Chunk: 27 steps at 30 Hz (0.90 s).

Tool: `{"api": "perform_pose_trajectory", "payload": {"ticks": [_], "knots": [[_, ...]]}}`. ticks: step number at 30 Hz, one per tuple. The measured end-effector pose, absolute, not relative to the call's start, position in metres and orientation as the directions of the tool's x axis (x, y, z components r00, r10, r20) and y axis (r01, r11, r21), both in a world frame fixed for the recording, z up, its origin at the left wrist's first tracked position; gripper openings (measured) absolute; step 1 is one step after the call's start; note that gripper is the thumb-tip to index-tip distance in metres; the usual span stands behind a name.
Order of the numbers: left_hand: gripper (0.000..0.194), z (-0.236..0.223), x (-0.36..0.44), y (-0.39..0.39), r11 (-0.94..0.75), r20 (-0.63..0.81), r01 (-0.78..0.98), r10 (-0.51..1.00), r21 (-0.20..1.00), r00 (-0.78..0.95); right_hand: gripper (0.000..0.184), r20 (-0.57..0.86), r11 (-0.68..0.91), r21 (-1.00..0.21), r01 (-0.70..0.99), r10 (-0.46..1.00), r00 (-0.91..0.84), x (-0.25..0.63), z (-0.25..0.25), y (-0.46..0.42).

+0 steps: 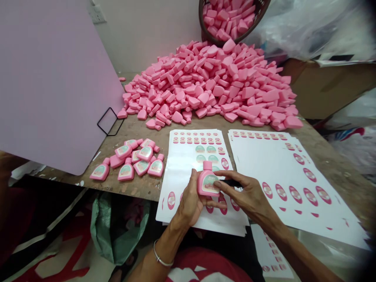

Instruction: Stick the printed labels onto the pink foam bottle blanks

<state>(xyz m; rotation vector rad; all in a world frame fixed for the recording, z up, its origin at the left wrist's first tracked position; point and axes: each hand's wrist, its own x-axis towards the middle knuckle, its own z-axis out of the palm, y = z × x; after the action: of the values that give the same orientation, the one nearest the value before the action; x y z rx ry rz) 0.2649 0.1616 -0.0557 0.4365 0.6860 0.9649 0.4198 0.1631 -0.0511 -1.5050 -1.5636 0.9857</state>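
Note:
My left hand (190, 201) grips a small pink bottle (207, 181) upright, its green oval label facing me. My right hand (248, 196) presses its fingers on that label and also holds a thin black tool (232, 183) under the fingers. Both hands hover over a stack of white sticker sheets (188, 164) with pink and green oval labels. A second sheet stack (264, 164) lies to the right. A small cluster of labelled pink bottles (132, 160) lies on the table to the left.
A large heap of unlabelled pink bottles (211, 84) fills the back of the worn table (141, 133), below a tipped dark basket (232, 19). A pink board (49, 78) leans at left on a black wire stand (110, 122). A cardboard box (326, 88) stands right.

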Motion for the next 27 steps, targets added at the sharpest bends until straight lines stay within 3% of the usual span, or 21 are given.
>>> {"api": "perform_pose_trajectory", "payload": {"ticks": [3,8,15,18,19,21,23,25,27], "knots": [[0.054,-0.053,0.264,0.161,0.514,-0.319,-0.591,0.855,0.621,0.408,0.038,0.017,0.029,-0.898,0.439,0.999,-0.031,0.419,-0.052,0.163],[0.039,-0.050,0.261,0.160,0.446,-0.239,-0.518,0.876,0.730,0.418,0.033,0.127,0.138,-0.847,0.513,0.990,-0.058,0.417,-0.047,0.164],[0.034,-0.050,0.258,0.159,0.444,-0.218,-0.505,0.868,0.740,0.445,0.024,0.360,0.434,-0.553,0.712,0.894,-0.265,0.424,-0.040,0.166],[0.030,-0.048,0.257,0.158,0.469,-0.213,-0.504,0.849,0.725,0.483,0.020,0.486,0.405,-0.418,0.813,0.856,-0.176,0.434,-0.040,0.171],[0.029,-0.048,0.257,0.157,0.478,-0.218,-0.504,0.845,0.720,0.489,0.020,0.508,0.356,-0.422,0.834,0.855,-0.108,0.436,-0.040,0.173],[0.031,-0.047,0.258,0.155,0.489,-0.227,-0.508,0.840,0.709,0.492,0.022,0.434,0.277,-0.555,0.784,0.901,-0.010,0.439,-0.040,0.175],[0.035,-0.046,0.260,0.154,0.496,-0.234,-0.511,0.839,0.702,0.492,0.041,0.243,0.204,-0.755,0.623,0.970,-0.022,0.435,-0.042,0.176],[0.038,-0.047,0.262,0.154,0.495,-0.224,-0.504,0.834,0.708,0.504,0.061,0.087,0.112,-0.881,0.459,0.993,-0.075,0.426,-0.045,0.175],[0.039,-0.048,0.262,0.154,0.486,-0.202,-0.493,0.829,0.721,0.522,0.057,0.045,0.073,-0.931,0.359,0.995,-0.085,0.416,-0.049,0.174]]}}
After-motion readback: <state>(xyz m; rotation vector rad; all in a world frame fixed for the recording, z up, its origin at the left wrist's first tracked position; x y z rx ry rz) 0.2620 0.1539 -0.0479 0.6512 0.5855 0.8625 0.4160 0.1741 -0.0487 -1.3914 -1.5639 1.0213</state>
